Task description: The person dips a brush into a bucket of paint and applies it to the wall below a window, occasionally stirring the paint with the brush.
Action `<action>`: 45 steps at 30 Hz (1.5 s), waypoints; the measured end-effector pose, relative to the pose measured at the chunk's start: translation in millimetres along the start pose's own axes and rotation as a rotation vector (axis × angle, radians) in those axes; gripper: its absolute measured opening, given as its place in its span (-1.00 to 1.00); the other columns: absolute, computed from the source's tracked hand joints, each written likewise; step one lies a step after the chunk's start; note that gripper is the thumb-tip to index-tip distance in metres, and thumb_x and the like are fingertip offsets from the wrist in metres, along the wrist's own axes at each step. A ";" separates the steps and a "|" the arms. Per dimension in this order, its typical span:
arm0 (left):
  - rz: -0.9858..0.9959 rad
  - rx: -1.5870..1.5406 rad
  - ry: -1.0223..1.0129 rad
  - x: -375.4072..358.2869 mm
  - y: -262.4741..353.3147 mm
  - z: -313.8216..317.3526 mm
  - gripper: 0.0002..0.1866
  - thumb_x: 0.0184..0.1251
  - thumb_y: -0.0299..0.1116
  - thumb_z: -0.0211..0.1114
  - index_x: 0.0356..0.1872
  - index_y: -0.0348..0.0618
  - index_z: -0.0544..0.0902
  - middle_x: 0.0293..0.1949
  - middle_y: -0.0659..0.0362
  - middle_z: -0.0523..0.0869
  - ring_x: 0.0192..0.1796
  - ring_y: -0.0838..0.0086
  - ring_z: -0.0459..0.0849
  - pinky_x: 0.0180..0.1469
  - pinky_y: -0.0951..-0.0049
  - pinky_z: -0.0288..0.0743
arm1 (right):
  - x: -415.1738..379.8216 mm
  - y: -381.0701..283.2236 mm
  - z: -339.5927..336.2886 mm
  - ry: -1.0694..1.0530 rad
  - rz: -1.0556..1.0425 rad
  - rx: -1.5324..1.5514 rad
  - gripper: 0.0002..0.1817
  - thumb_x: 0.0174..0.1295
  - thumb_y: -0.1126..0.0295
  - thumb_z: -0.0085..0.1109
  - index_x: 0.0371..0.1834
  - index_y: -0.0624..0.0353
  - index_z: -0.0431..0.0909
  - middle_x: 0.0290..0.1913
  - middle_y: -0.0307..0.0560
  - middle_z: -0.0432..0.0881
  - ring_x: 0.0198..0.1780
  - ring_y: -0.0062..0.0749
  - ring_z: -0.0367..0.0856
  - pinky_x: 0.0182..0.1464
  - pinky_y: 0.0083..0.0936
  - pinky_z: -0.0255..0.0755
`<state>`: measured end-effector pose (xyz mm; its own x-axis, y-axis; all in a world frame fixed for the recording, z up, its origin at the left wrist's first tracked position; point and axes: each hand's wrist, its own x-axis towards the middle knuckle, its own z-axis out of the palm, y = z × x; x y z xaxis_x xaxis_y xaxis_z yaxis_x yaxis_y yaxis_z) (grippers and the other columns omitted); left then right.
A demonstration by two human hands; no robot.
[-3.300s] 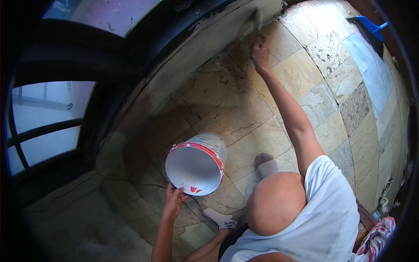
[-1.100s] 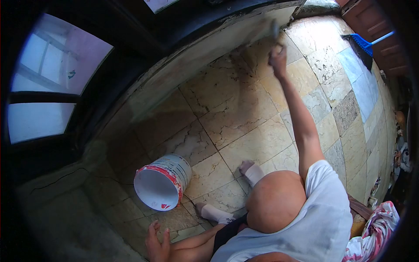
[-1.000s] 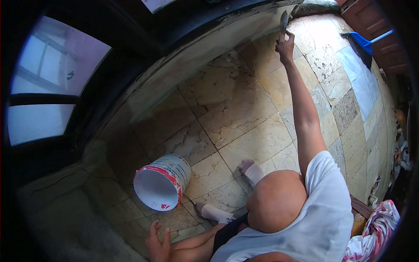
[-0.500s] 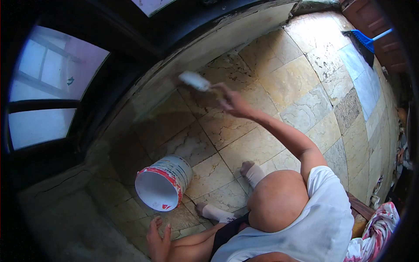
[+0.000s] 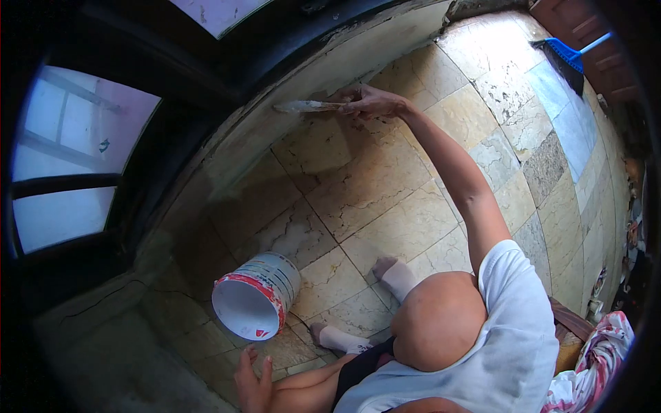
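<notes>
My right hand is closed round the handle of a brush with a whitish head. The brush head touches the low wall or lies just beside it; its flat side is seen nearly edge-on. At the bottom, my left hand is empty, with its fingers apart, beside my leg and just below a white bucket. The bucket has a red-smeared rim, and its opening faces me.
Tiled floor runs along the wall. My socked feet are right of the bucket. A blue broom stands at the upper right near a brown door. Patterned cloth lies at lower right, and dark-framed windows are at left.
My right hand has moved up with the brush, which has turned from flat to nearly edge-on and come closer to the wall. My left hand has barely moved.
</notes>
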<state>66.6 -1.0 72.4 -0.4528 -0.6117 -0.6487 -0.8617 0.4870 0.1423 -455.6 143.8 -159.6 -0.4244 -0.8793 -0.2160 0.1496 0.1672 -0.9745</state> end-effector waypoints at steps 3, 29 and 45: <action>0.052 -0.025 -0.008 1.0 2.3 0.0 -0.53 0.34 -0.11 0.12 0.15 -0.19 0.41 0.02 -0.07 0.60 0.09 0.02 0.54 0.08 0.21 0.39 | -11.0 4.5 -26.9 0.134 -0.026 -0.066 -0.43 0.20 0.20 0.21 0.25 0.17 0.36 -0.37 -0.33 0.49 -0.49 -0.78 0.32 -0.53 -0.79 0.17; 0.074 -0.113 0.060 11.8 -14.9 21.0 -0.59 0.23 -0.29 0.25 0.02 -0.32 0.44 -0.14 -0.19 0.62 -0.03 0.03 0.60 -0.01 0.17 0.43 | -20.3 0.4 -14.4 0.181 -0.045 0.043 -0.40 0.19 0.18 0.21 0.27 0.17 0.31 -0.50 -0.46 0.36 -0.58 -0.82 0.20 -0.59 -0.81 0.08; 0.101 -0.094 0.056 15.2 3.1 12.8 -0.60 0.22 -0.33 0.25 0.02 -0.33 0.44 -0.14 -0.16 0.62 -0.05 0.04 0.61 -0.04 0.19 0.45 | 27.5 -7.6 74.8 -0.290 -0.060 0.117 -0.44 0.22 0.15 0.19 0.23 0.19 0.37 -0.52 -0.42 0.38 -0.58 -0.78 0.20 -0.61 -0.75 0.10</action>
<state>60.0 -0.9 53.5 -0.5483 -0.5977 -0.5850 -0.8275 0.4891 0.2758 -401.6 85.0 -153.6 -0.1657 -0.9794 -0.1153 0.2410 0.0731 -0.9678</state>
